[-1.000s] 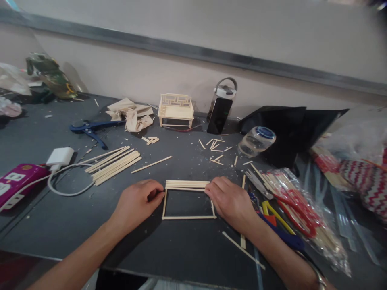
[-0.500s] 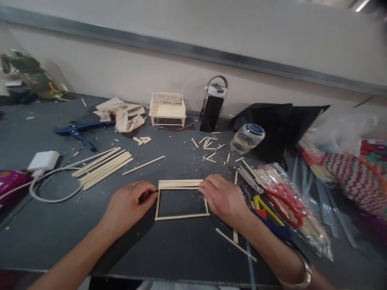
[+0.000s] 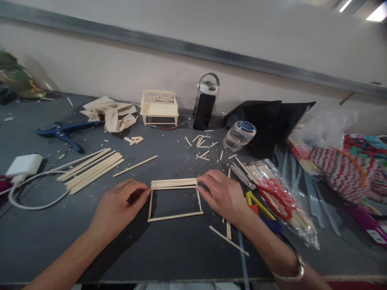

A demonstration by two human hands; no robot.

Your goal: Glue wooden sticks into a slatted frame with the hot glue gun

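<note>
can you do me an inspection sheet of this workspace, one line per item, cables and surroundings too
Surface: dark table, scattered with short stick offcuts and crumbs.
Job's things: rectangular stick frame; several sticks lie side by side along its far edge.
Clutter: crumpled brown paper, blue tool, loose long sticks, jar, bagged sticks.
Hands: left hand at the frame's far left corner, right hand at the far right; gripping or just pressing, can't tell.
Cables: white cable curls from white charger towards the loose sticks.
Surroundings: pale wall behind; miniature bench and phone before it.
</note>
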